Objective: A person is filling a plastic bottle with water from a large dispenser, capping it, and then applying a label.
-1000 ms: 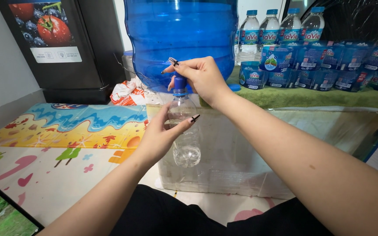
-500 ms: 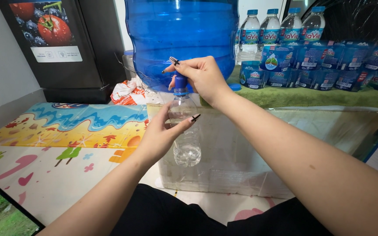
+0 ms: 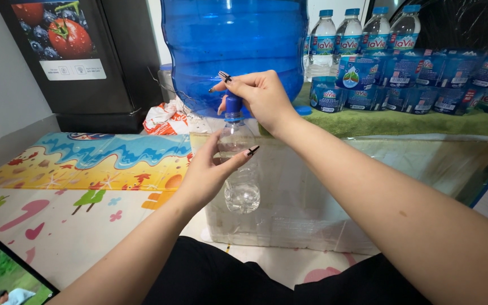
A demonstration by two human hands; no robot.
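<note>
A clear plastic bottle (image 3: 238, 166), partly filled, stands upright under the blue jug's (image 3: 235, 48) tap (image 3: 232, 105).

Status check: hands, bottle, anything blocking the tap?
Left hand grips clear bottle, upright under blue tap. Right hand on tap of big blue jug. A little water in the bottle. Nothing in the way.

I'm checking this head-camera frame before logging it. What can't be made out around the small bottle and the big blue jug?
- Tap of the blue jug: mostly covered by the right hand; whether it is open cannot be told.
- Water stream: too faint to see inside the clear bottle.
- Bottle's near side: partly hidden by the left hand.
- Jug top: cut off by the upper edge.
- Tablet: cut off at the lower left corner.
</note>
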